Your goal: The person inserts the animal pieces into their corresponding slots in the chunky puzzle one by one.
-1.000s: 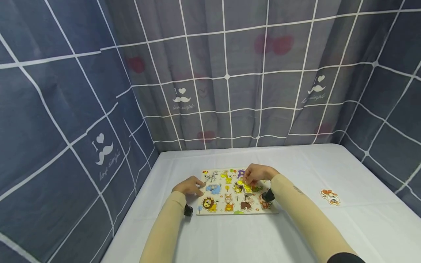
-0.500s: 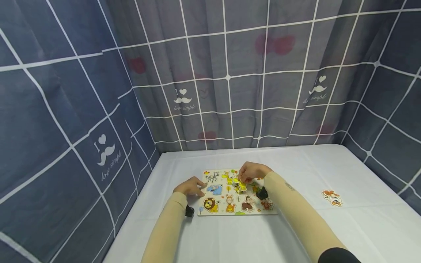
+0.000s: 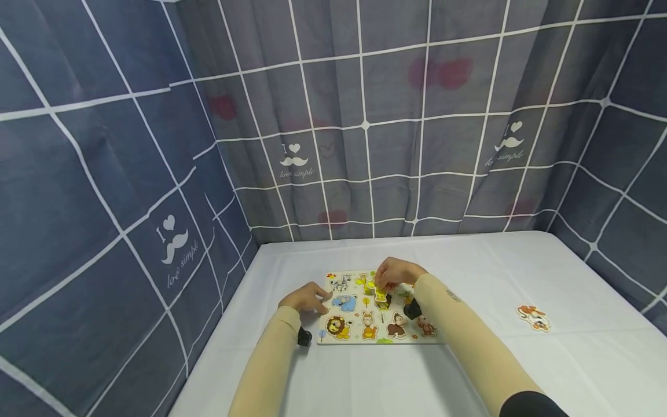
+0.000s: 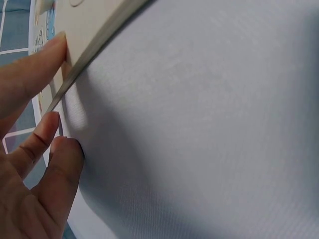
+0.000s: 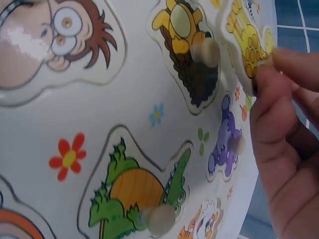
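Observation:
A flat animal puzzle board (image 3: 359, 341) lies on the white table. My right hand (image 3: 394, 273) is over its upper middle, pinching a yellow giraffe puzzle piece (image 5: 249, 42) between thumb and fingers. The piece is raised and tilted above the board, partly over the hedgehog piece (image 5: 192, 55) and close to a giraffe picture (image 3: 362, 280) at the back. At the board's left side, my left hand (image 3: 304, 298) rests with its fingers fairly straight. One digit touches the top face; other fingertips (image 4: 47, 119) are by the edge.
A loose orange and white animal piece (image 3: 534, 318) lies on the table (image 3: 469, 370) to the right. Knobbed pieces such as the crocodile (image 5: 134, 184) and purple hippo-like animal (image 5: 225, 134) sit in the board. A dark checked curtain (image 3: 339, 145) surrounds the table.
My right hand has moved left across the board with the giraffe piece, from beside the hedgehog toward the giraffe picture. My left hand stays at the board's left edge.

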Demonstrator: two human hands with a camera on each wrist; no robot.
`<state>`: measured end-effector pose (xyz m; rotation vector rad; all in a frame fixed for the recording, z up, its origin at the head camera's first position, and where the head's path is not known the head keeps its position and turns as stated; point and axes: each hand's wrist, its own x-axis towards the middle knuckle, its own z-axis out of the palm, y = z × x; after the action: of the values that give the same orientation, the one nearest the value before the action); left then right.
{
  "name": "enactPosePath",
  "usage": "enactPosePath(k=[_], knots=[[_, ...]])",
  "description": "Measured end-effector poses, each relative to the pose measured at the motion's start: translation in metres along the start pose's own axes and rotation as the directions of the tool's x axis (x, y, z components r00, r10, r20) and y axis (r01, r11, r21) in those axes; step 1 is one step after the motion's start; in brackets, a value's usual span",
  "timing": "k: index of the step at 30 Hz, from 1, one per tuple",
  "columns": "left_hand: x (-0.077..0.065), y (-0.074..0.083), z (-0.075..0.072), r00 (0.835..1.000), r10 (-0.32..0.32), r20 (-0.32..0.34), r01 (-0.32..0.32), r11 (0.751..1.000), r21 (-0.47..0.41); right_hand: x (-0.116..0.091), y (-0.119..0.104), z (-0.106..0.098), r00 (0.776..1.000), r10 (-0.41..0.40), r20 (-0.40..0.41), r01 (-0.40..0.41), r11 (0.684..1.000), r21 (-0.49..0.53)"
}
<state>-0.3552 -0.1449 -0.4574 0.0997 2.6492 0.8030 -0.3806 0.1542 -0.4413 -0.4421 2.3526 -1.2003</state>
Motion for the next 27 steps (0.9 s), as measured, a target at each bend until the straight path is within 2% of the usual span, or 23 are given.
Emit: enactPosePath(k=[10,20,27], knots=[[-0.002,0.002,0.001,1.0,-0.001,-0.005,0.001,1.0,0.011,0.005,0.003,0.011,0.994,-0.046,-0.099,0.04,0.997,-0.058],[-0.003,0.0,0.002,1.0,-0.001,-0.001,0.001,1.0,-0.002,0.012,0.005,0.021,0.992,-0.051,-0.116,0.052,0.999,0.006],[-0.004,0.002,0.002,1.0,-0.004,-0.007,0.004,1.0,-0.008,0.015,0.006,0.026,0.989,-0.05,-0.141,0.048,0.999,-0.02]])
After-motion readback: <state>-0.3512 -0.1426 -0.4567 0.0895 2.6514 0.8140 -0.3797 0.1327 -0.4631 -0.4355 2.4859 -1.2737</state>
